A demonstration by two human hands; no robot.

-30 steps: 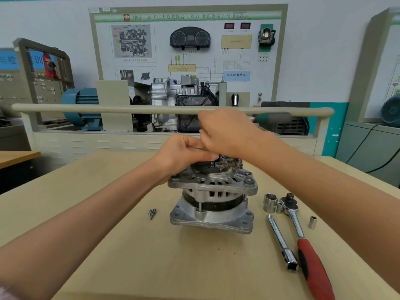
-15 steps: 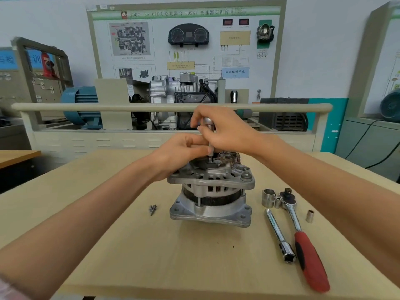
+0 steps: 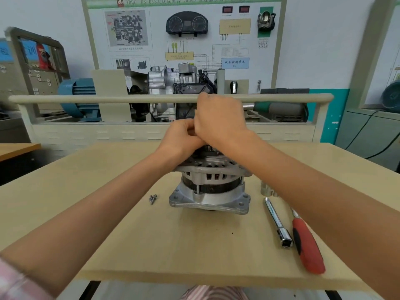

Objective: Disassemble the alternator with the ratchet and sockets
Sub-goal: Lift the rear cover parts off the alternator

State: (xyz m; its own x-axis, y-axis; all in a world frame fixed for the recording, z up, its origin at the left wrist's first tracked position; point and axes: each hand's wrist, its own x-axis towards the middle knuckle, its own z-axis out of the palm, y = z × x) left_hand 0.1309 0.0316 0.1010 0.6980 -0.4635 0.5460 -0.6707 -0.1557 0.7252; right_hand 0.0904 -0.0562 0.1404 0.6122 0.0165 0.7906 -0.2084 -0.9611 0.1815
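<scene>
Half a second ago the right hand [image 3: 220, 120] pinched a thin tool upright over the alternator [image 3: 208, 187]; now that hand has rolled over, its back faces the camera, and a green handle [image 3: 263, 106] pokes out to its right. The right fingers are curled, gripping that tool. The left hand [image 3: 184, 139] has stayed at the top of the alternator, its fingers curled tight against the right hand; what they hold is hidden, so I cannot tell.

The board [image 3: 184, 35] on the wall has Chinese writing. A blue box [image 3: 235, 62] on it has writing too, but it is too small to read.

The alternator stands in the middle of the table [image 3: 108, 213]. It is silver metal with slots, a dark band round its middle and a flat base.

Small screws [image 3: 153, 199] lie just left of it. On the right lie a shiny extension bar [image 3: 278, 223] and the ratchet [image 3: 307, 245] with its red handle. A big socket [image 3: 266, 189] stands behind them. The right arm hides the ratchet's head.
</scene>
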